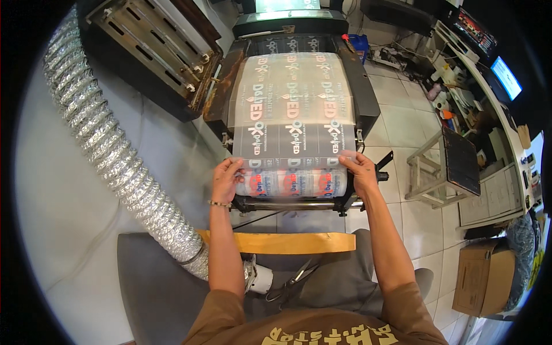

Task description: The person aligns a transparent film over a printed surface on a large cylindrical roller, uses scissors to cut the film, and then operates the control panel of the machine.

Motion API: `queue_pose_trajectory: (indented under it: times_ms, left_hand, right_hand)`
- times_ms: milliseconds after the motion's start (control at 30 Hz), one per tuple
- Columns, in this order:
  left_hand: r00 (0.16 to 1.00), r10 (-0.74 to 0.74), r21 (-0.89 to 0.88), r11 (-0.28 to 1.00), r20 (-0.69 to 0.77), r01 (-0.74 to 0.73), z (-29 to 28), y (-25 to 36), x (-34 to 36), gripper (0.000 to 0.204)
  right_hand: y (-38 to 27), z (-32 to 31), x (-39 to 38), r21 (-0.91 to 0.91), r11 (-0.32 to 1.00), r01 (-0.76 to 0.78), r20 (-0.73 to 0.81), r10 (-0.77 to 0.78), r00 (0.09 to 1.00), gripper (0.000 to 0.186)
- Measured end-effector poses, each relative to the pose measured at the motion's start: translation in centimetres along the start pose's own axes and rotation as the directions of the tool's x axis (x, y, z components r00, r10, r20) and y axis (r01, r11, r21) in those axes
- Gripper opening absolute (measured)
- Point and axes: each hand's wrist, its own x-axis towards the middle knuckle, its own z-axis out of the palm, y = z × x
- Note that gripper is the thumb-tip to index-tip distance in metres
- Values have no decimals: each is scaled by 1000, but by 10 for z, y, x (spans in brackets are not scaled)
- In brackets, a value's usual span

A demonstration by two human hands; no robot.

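Observation:
A sheet of printed transparent film [294,109] with rows of white lettering comes out of a black machine [368,98] toward me. My left hand [227,175] pinches the film's left edge between thumb and fingers. At the opposite edge, my right hand [361,171] grips the film the same way, so it lies stretched flat between them. Just below the film's near end is a roll of printed film [294,185] with red and blue designs, set above a metal bar [287,205]. Where film and roll meet, I cannot tell whether they are joined.
A silver flexible duct [115,149] runs down the left side to my lap. Scissors [300,275] and a yellow strip [293,242] lie near my legs. To the right stand a stool [454,167], a cluttered desk [506,132] with screens, and a cardboard box [484,277].

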Motion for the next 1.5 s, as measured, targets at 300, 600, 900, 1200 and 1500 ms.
queue_pose_trajectory:
  times_ms: [300,600,900,1200,1500]
  left_hand:
    - [999,-27,-178,984,-17,24,-7,-2,-3,11]
    - [999,13,26,1000,-38,-12,-8,-7,1,13]
    - [999,30,-167,986,15,-27,-7,-3,1,15]
    - [991,137,34,990,2,-137,-4,0,12,11]
    - [952,256,217,952,-165,-218,2,19,47,19]
  right_hand:
    - [2,1,0,-7,1000,-2,-2,2,1000,35]
    - [6,0,2,18,999,27,13,-27,1000,30]
    - [4,-6,1,6,1000,26,66,-26,997,38]
    - [0,1,11,-123,966,227,52,-222,974,38]
    - [7,3,29,-166,935,314,16,-315,949,45]
